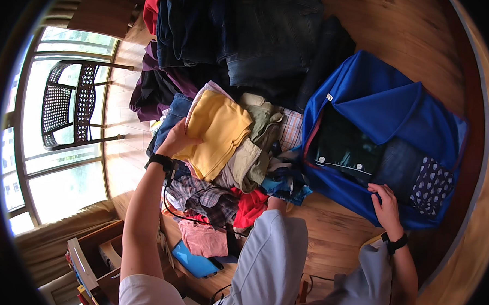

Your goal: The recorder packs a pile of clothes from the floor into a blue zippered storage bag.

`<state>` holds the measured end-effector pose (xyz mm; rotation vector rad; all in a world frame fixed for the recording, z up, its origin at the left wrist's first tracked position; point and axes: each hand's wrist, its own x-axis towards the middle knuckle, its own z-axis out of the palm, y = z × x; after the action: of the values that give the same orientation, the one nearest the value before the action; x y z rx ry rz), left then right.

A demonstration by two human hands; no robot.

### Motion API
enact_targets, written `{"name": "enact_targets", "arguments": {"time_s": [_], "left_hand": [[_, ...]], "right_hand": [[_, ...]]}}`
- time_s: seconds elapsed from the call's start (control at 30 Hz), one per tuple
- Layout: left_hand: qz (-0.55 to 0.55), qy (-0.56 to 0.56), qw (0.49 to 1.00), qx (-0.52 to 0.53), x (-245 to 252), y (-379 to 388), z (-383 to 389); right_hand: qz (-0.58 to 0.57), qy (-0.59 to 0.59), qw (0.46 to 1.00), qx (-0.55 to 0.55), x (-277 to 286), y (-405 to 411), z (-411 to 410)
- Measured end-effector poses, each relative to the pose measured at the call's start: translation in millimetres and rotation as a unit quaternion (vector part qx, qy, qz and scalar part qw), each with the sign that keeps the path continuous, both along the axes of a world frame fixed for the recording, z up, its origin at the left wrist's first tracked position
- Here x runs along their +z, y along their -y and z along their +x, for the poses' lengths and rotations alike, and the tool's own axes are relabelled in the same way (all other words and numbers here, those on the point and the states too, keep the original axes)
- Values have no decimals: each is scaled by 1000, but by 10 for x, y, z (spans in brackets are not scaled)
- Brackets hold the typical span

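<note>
My left hand (182, 138) grips the left edge of a folded yellow garment (217, 131), with a pale pink cloth edge showing beneath it. Both lie over a mixed pile of clothes with a green garment (257, 116) and a plaid shirt (210, 194). At the right, a blue fabric storage bag (378, 93) stands unzipped, its flap folded back. Inside are a dark green garment with white buttons (343, 144), folded denim (399, 163) and a dark patterned cloth (431, 185). My right hand (385, 201) rests at the bag's near edge with its fingers apart, holding nothing.
Dark jeans (266, 35) are heaped at the far side, beside purple clothing (149, 87). A pink garment (204, 236) and a blue flat item (192, 260) lie near my knee. A chair (79, 104) stands by the windows at the left; an open drawer (97, 248) is at lower left.
</note>
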<state>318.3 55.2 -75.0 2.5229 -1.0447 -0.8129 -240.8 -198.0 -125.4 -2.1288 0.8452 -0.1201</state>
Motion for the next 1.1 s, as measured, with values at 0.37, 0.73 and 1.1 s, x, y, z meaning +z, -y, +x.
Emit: {"name": "enact_targets", "arguments": {"time_s": [0.37,0.73,1.1], "left_hand": [[-46,-188,978,74,1084,460,-464],[-264,90,826,-491,1521,1877,-2717],[-169,-18,704,-689,301,1879,-3338]], "right_hand": [[310,31,950,-28,60,-13,-54],[743,306,582,-128,310,53,277],[701,136,646,-268,74,113,-634]]}}
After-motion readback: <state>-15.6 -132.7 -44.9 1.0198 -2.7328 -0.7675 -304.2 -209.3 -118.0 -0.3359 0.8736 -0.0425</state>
